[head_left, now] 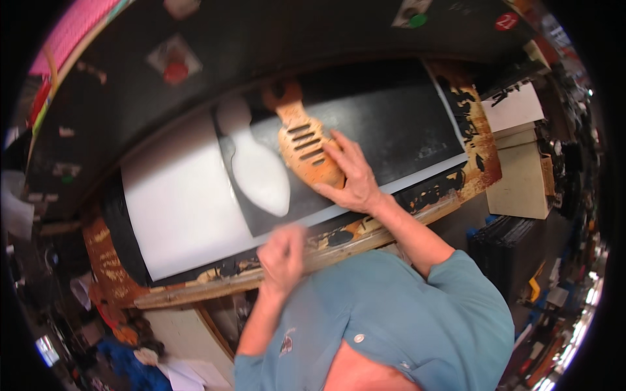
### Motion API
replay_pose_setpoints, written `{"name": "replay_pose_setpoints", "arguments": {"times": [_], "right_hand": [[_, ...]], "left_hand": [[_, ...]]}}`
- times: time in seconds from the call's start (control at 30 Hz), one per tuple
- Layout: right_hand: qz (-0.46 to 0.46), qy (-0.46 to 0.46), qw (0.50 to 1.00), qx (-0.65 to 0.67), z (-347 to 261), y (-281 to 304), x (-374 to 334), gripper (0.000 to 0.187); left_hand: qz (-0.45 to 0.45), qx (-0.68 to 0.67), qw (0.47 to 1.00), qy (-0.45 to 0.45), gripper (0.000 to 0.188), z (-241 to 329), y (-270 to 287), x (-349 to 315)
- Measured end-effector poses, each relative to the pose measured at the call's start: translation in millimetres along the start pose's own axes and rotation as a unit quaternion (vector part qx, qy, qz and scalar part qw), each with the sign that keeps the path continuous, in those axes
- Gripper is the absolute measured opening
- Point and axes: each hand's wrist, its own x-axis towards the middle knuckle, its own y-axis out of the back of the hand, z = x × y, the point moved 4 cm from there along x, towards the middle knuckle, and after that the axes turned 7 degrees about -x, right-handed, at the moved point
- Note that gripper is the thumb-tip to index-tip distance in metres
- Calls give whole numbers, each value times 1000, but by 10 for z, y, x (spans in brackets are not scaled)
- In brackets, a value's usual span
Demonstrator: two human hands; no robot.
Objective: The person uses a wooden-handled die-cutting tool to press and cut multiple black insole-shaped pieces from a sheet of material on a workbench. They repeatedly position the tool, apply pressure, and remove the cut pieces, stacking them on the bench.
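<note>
My right hand (355, 174) grips the lower right edge of a tan slotted template or die (305, 144), thumb at its bottom end and fingers over its side. The piece is long, narrow at the top and broad below, with several dark slots. Beside it on the left lies a white cut-out (261, 171) of much the same outline, on a dark sheet (398, 124). My left hand (282, 255), smeared by motion, is raised at the bench's front edge with its fingers curled into a fist. Nothing shows in it.
A white sheet (182, 202) covers the left part of the work surface. A dark panel (261, 39) with coloured discs stretches across the far side. The worn wooden bench edge (208, 287) runs in front of me. A pale box (518, 173) and black stacked sheets (502, 251) are at the right.
</note>
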Motion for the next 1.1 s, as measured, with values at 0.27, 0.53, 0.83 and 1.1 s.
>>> {"name": "replay_pose_setpoints", "arguments": {"times": [0.27,0.53,0.83,1.1], "right_hand": [[125,-53,985,110,240,675,108,29],[328,28,943,52,494,2068,590,23],[217,-1,976,-33,662,1565,-1274,19],[177,31,974,-137,741,1315,-1395,14]], "left_hand": [[8,141,982,-122,12,-32,-508,-494],[58,208,973,-76,22,-38,-516,-523],[89,259,959,-69,29,65,-621,-517],[91,261,958,-79,28,38,-572,-408]]}}
